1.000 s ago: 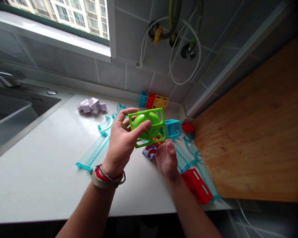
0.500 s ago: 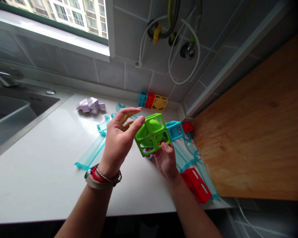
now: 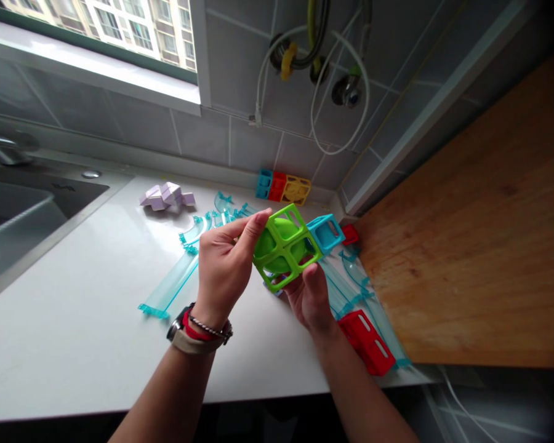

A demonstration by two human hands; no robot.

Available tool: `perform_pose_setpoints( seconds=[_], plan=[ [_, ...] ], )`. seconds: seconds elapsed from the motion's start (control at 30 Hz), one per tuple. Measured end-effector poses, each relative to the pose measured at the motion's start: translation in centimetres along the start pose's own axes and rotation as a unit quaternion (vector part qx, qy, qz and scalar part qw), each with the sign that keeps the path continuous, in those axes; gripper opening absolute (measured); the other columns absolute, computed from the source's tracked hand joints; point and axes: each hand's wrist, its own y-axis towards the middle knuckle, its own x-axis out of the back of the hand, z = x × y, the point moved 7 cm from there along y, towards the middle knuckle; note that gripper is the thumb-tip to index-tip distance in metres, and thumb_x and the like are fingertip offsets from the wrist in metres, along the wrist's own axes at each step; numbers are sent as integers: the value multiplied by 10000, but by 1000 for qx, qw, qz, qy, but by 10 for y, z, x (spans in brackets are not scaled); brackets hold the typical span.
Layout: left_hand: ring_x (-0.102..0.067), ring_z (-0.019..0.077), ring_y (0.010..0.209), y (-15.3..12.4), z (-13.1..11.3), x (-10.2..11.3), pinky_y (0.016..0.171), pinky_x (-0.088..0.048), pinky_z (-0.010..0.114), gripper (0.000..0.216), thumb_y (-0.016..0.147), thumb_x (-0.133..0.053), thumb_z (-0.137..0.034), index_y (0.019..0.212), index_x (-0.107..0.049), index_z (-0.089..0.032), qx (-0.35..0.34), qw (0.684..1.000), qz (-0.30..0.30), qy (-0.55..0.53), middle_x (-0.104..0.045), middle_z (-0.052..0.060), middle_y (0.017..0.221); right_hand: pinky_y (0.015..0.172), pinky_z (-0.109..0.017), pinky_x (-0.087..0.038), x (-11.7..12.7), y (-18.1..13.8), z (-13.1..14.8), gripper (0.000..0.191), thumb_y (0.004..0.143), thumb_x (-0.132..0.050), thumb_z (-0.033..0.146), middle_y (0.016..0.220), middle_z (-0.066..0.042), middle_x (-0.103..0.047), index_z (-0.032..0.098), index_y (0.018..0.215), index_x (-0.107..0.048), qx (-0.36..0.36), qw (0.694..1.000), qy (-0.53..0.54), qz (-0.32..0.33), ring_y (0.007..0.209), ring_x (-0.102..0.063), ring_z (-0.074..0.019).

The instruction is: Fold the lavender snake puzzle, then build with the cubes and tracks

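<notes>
My left hand (image 3: 224, 267) and my right hand (image 3: 308, 298) both grip a green open-frame cube block (image 3: 284, 246) with a green rounded piece inside, held above the white counter (image 3: 83, 295). The left fingers pinch its left edge; the right fingers hold it from below. A blue frame cube (image 3: 325, 232) is joined to its right side. Clear teal track pieces (image 3: 175, 280) lie on the counter beneath and to the left.
A red block (image 3: 367, 341) lies near the counter's front right. Blue, red and yellow cubes (image 3: 284, 187) stand by the tiled wall. A lilac piece (image 3: 164, 195) lies at the back. A sink (image 3: 13, 215) is left; a wooden board (image 3: 480, 221) is right.
The green block has been turned in my hands, tilting onto a corner, and my left fingers have closed onto its left edge. The blue cube rose slightly with it.
</notes>
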Motion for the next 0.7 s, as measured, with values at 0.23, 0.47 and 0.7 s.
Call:
perform_pose_setpoints(
  seconds=[0.23, 0.47, 0.7],
  plan=[
    [-751, 219, 909, -1, -3, 2, 751, -586, 280, 336, 932, -693, -518, 1047, -845, -242, -15, 1000, -17, 11, -825, 39, 949, 659, -301, -680, 2, -2, -3, 377, 853, -805, 485, 1036, -13, -780, 241, 1116, -688, -2, 1000, 8, -3, 802, -773, -177],
    [-753, 217, 948, -2, -5, 2, 806, -590, 297, 299, 938, -701, -482, 1060, -838, -246, -20, 1000, -23, 5, -826, 35, 1013, 623, -303, -679, 2, -1, -2, 387, 845, -813, 466, 1023, -14, -778, 237, 1128, -680, -5, 1000, 6, -2, 736, -763, -171],
    [-738, 246, 1057, 2, 7, -1, 855, -605, 316, 353, 868, -775, -504, 1073, -805, -219, 34, 996, -14, -87, -789, 88, 1142, 736, -376, -697, -2, -2, -2, 405, 837, -811, 492, 1087, -7, -767, 279, 1148, -660, -7, 1000, -14, 10, 852, -777, -195]
  ],
)
